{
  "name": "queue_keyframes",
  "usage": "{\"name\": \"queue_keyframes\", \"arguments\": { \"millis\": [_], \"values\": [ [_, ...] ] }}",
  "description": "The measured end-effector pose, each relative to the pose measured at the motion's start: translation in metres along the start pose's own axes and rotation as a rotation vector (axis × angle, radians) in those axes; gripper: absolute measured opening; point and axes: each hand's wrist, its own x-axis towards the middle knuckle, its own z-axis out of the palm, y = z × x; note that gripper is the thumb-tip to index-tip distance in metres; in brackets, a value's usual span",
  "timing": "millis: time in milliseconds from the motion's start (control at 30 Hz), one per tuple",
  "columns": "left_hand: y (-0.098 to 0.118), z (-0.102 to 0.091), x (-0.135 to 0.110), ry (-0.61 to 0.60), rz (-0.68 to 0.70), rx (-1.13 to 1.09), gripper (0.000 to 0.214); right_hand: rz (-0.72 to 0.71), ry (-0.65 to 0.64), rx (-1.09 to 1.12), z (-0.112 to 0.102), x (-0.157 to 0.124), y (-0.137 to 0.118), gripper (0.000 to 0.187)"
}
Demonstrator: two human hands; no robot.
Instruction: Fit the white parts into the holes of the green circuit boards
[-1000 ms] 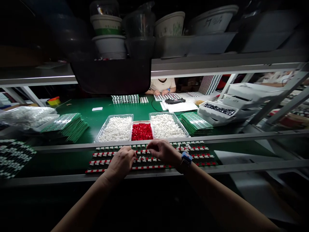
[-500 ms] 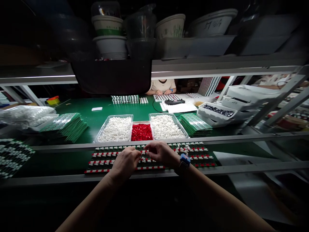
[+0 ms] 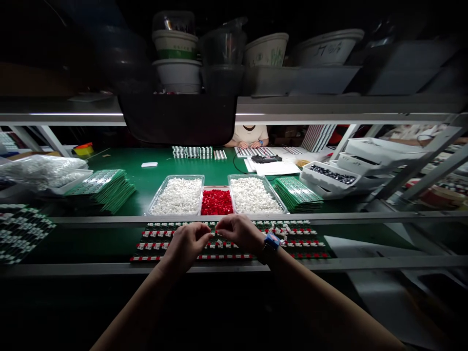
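Note:
A green circuit board panel (image 3: 157, 240) lies in front of me, with rows of small white and red parts on it. Over its middle my left hand (image 3: 188, 243) is closed in a pinch, thumb against fingers; what the fingertips hold is too small to make out. Close beside it, my right hand (image 3: 241, 233) is also pinched, its fingertips nearly meeting the left ones, and any part in them cannot be named. A blue watch (image 3: 272, 240) is on my right wrist. Loose white parts (image 3: 280, 230) lie on the panel right of my hands.
Behind a metal rail (image 3: 109, 219) stand two clear trays of white parts (image 3: 177, 195) (image 3: 254, 194) around a box of red parts (image 3: 216, 201). Green board stacks flank them (image 3: 104, 190) (image 3: 298, 193). White bins (image 3: 329, 175) are at right. Another person's hands (image 3: 250, 144) work across the table.
My hands have drawn closer together, and the right fingers have closed to a pinch. The whole view has shifted slightly; the trays and boards stay in place.

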Motion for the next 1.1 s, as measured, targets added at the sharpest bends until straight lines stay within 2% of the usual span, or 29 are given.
{"name": "queue_keyframes", "arguments": {
  "millis": [133, 233, 300, 500, 700, 833, 1100],
  "values": [
    [-0.009, -0.007, -0.011, 0.021, -0.122, -0.457, 0.025, 0.04, 0.028, -0.131, 0.007, 0.011, -0.006, 0.009],
    [-0.016, -0.012, -0.022, 0.046, -0.181, -0.641, 0.033, 0.069, -0.007, -0.265, 0.011, 0.016, -0.012, 0.01],
    [-0.019, -0.015, -0.029, 0.049, -0.201, -0.664, 0.036, 0.09, -0.049, -0.335, 0.013, 0.018, -0.014, 0.013],
    [-0.026, -0.02, -0.047, 0.017, -0.261, -0.692, 0.027, 0.107, -0.096, -0.465, 0.016, 0.021, -0.017, 0.017],
    [-0.028, -0.019, -0.056, -0.056, -0.258, -0.665, 0.032, 0.133, -0.106, -0.454, 0.015, 0.023, -0.022, 0.015],
    [-0.026, -0.014, -0.062, -0.127, -0.309, -0.724, 0.035, 0.134, -0.108, -0.445, 0.014, 0.022, -0.024, 0.015],
    [-0.025, -0.004, -0.067, -0.152, -0.309, -0.825, 0.04, 0.14, -0.111, -0.427, 0.013, 0.023, -0.025, 0.015]
  ]
}}
